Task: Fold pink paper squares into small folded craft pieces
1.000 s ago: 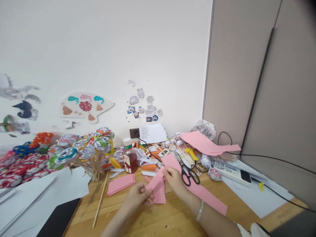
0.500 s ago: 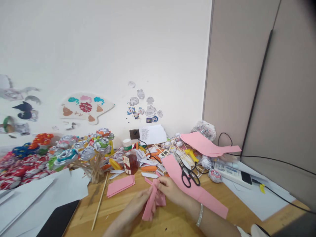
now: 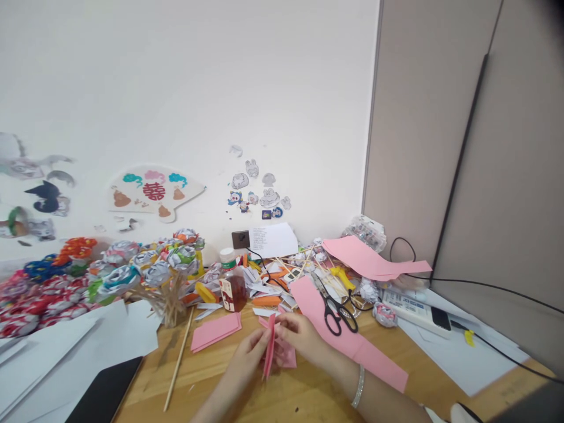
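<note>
Pink paper strip (image 3: 269, 346): held above the wooden table (image 3: 282, 402), now nearly edge-on, its broad face turned away since the previous view; apparently mid-fold or mid-turn. Left hand (image 3: 249, 354): pinching the strip. Right hand (image 3: 300, 338): fingers curled beside its upper end; pinch indeterminable.

We look out through a single head camera, worn above the near side of the wooden table (image 3: 198, 376) and facing forward and slightly down along the forearms (image 3: 224, 388) (they come in from the bottom edge). Our view is wide, with the left hand (image 3: 253, 349) and right hand (image 3: 302, 338) close to us at lower centre, the white wall (image 3: 286, 88) facing us beyond the table, and the grey panels (image 3: 418, 147) closing the right side.
</note>
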The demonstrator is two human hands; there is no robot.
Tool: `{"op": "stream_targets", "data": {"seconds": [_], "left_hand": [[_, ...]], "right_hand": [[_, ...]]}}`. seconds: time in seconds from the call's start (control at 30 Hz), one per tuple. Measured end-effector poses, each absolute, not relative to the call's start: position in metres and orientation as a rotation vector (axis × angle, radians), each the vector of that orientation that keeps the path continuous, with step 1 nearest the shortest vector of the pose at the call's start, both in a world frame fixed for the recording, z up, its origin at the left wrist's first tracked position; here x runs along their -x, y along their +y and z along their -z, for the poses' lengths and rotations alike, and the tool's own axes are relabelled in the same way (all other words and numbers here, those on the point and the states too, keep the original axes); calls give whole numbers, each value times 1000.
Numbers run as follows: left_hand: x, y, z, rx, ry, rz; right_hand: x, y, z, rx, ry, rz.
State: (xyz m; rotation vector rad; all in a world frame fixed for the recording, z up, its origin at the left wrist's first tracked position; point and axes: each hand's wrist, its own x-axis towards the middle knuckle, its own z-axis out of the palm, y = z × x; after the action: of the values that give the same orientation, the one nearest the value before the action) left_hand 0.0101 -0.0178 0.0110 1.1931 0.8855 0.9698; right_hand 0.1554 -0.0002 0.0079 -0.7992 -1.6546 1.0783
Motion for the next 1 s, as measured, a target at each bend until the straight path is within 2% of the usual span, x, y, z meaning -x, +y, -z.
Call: {"op": "stream_targets", "data": {"seconds": [0.33, 0.63, 0.77, 1.0], "left_hand": [[-13, -19, -7, -1204, 895, -977], [-7, -16, -14, -1388, 1095, -1275], [-3, -16, -14, -1513, 1158, -1375], [-3, -14, -12, -1633, 1160, -1264]], "right_hand": [[-152, -2, 0, 923, -1676, -1001], [-149, -3, 0, 930, -1669, -1099], [-145, -10, -5, 966, -1786, -878], [-149, -12, -13, 940, -1957, -555]]}}
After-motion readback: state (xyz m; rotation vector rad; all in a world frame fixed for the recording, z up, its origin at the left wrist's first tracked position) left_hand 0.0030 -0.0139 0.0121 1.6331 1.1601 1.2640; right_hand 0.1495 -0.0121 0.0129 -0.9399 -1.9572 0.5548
